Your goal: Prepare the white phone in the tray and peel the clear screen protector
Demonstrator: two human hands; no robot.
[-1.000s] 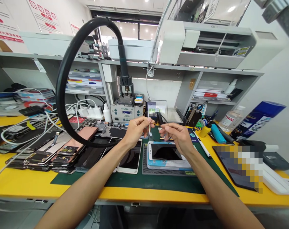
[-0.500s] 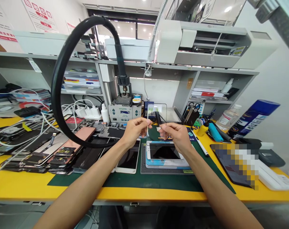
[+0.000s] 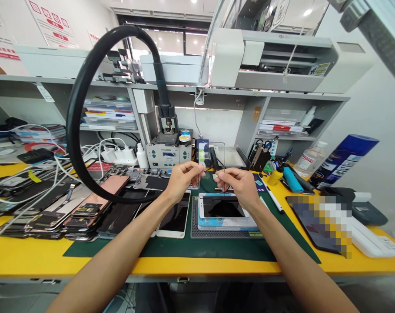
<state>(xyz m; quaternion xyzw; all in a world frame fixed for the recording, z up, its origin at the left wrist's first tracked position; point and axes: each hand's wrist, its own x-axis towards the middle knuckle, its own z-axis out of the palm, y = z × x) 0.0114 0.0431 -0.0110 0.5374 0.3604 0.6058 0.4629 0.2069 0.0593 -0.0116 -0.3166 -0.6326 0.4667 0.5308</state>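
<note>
Since the earlier frame, the glass screen protector [image 3: 212, 167] sits slightly lower and further left, closer to the white phone [image 3: 222, 208] beneath it. That phone lies face up in a blue alignment tray [image 3: 226, 223] on a grey mat [image 3: 197, 230], at six o'clock from the glass. A second white phone [image 3: 175, 216] lies at nine o'clock from the tray. Above the tray, the left hand [image 3: 180, 179] pinches the protector's left edge, and the right hand [image 3: 239, 186] pinches a small tab at its lower right. The protector stands nearly upright, clear, thin, with rounded corners and a dark rim. Further back, at twelve o'clock, a hot-air rework station [image 3: 168, 152] stands; at nine o'clock, disassembled phones [image 3: 70, 204] lie piled.
</note>
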